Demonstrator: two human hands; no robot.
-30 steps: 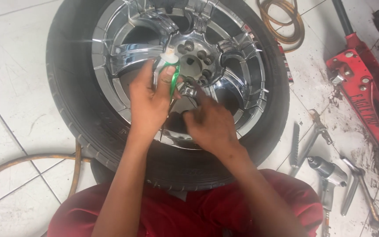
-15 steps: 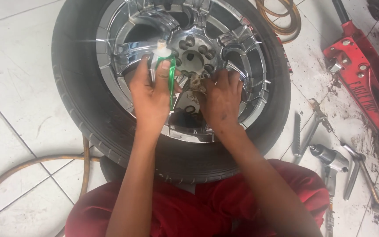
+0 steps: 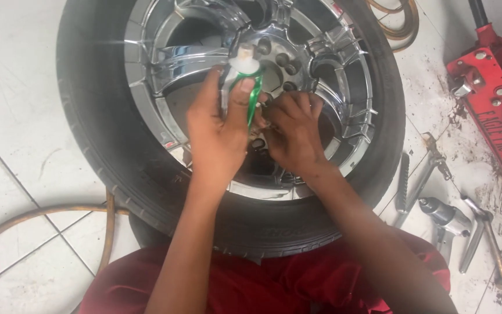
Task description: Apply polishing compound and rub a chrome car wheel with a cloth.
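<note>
Nearest the camera are the person's red-clothed knees [image 3: 274, 285], pressed up against the black tyre [image 3: 94, 145] of a wheel lying flat on the floor. Both forearms reach over the tyre wall to the chrome rim [image 3: 164, 58].

The left hand [image 3: 219, 136] is wrapped round a small green-and-white tube [image 3: 250, 87] with a pale cap, thumb laid along it – the fingers are closed on it, and the tube stands over the hub [image 3: 283, 55], just beside the lug holes. The right hand [image 3: 294, 134] is curled down against the inner part of the rim just right of the tube; its fingers are bent and bunched, but what they pinch, if anything, is hidden under the knuckles. The two hands touch or nearly touch at the thumbs.

Half a second ago the hands sat a little lower in the view and further apart; now the left has lifted the tube higher toward the hub and the right has drawn in close beside it.

To the right, on the floor: metal hand tools [image 3: 405, 183], an air impact wrench [image 3: 445, 215] and a cross wrench [image 3: 486, 232], well apart from the hands. Beyond them lies a red floor jack [image 3: 489, 87]. An orange-brown hose [image 3: 47, 212] curves along the left, and another coil of hose [image 3: 399, 20] lies past the wheel.

The floor [image 3: 13, 87] is white tile with dark grout – clean on the left, smeared with grime near the jack.
</note>
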